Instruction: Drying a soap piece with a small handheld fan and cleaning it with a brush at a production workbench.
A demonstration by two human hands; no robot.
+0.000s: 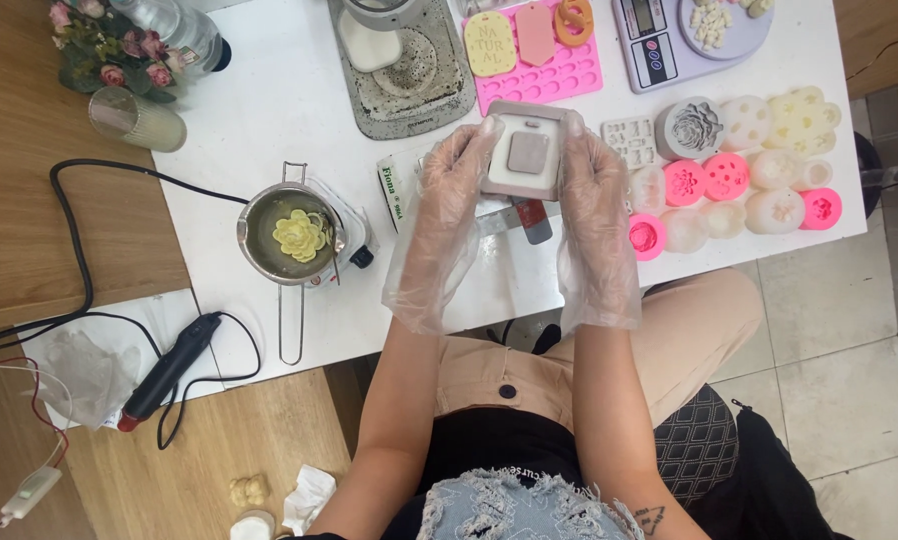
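Observation:
Both my hands wear loose clear plastic gloves and hold a grey square silicone mould [526, 150] above the white table [289, 100]. My left hand [447, 190] grips its left edge, my right hand [591, 195] its right edge. The mould has a white inner face with a grey square block at its centre. Under my hands lies a knife with a red handle [531, 218], partly hidden.
A metal pot with a yellow flower-shaped piece [299, 235] stands left on a small heater. Pink and white flower moulds [739, 180] crowd the right edge. A pink mould tray [539, 50], scale [659, 35] and grey tray [409, 70] sit behind. A black cabled tool [169, 365] lies front left.

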